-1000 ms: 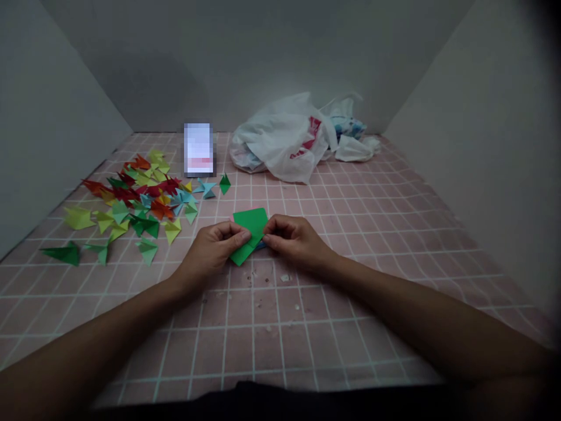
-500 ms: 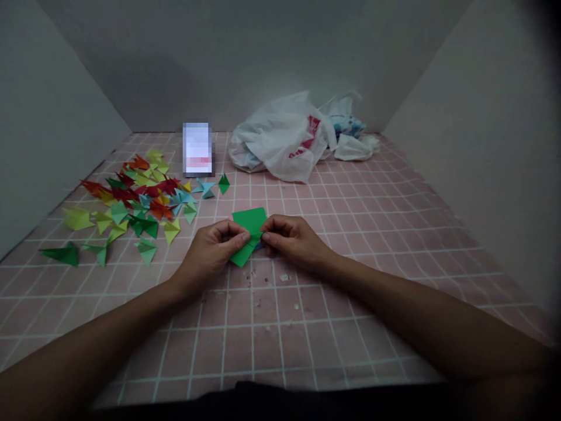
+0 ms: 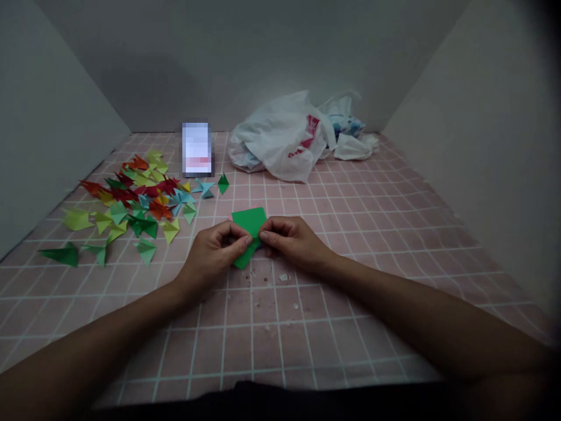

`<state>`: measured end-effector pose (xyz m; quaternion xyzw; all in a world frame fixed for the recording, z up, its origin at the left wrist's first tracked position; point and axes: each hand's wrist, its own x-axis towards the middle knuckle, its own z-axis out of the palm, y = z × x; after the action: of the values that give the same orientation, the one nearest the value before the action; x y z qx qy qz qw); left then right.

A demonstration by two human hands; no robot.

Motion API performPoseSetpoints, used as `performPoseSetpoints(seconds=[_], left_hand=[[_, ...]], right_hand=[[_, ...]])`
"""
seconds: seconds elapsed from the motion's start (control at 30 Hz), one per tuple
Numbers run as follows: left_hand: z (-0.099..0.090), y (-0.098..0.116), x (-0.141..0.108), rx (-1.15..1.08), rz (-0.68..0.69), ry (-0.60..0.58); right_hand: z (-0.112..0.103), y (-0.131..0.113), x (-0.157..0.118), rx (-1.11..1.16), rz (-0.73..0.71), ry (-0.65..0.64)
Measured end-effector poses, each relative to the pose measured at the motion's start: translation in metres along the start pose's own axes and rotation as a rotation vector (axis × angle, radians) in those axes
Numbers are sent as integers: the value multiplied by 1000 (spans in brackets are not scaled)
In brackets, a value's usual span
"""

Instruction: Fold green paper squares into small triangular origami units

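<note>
Since the last view, the **left hand** point(image 3: 213, 252) and **right hand** point(image 3: 295, 241) have closed in, and their fingertips now nearly meet over the **green paper sheet** point(image 3: 249, 221). Both hands are curled, each pinching the sheet between thumb and fingers. The sheet sits between them on the **pink tile surface** point(image 3: 302, 333), with its lower corner poking out toward the person. The fingers cover the middle, so any crease there is probably hidden. A **pink paper edge** point(image 3: 230, 217) shows at the sheet's left, and a **blue paper edge** point(image 3: 259, 246) shows under the right fingers.

To the left lies a loose **pile of folded paper units** point(image 3: 144, 204), sharp triangular shapes in red, yellow, green and blue, matte and crisp-edged. A single **green folded unit** point(image 3: 223, 183) sits just off the pile. Further back are a pixelated **upright rectangular object** point(image 3: 196, 149) and a crumpled, glossy **white plastic bag** point(image 3: 280, 140) with red print.
</note>
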<state>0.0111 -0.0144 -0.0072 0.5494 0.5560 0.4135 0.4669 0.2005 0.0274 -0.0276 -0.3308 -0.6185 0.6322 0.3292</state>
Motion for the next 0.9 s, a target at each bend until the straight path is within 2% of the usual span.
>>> performPoseSetpoints(seconds=[0.27,0.5,0.77,0.9], left_hand=[[-5,2,1,30,-50,-100],[-4,2,3,46,-67,-98],[-3,0,3,-46,-101,-37],[-3,-2,3,-64,-96,-53]], right_hand=[[3,2,-1,-35,-16,46],[9,2,-4,-77,-31,85],[6,4,0,149,21,23],[5,4,1,189,55,-1]])
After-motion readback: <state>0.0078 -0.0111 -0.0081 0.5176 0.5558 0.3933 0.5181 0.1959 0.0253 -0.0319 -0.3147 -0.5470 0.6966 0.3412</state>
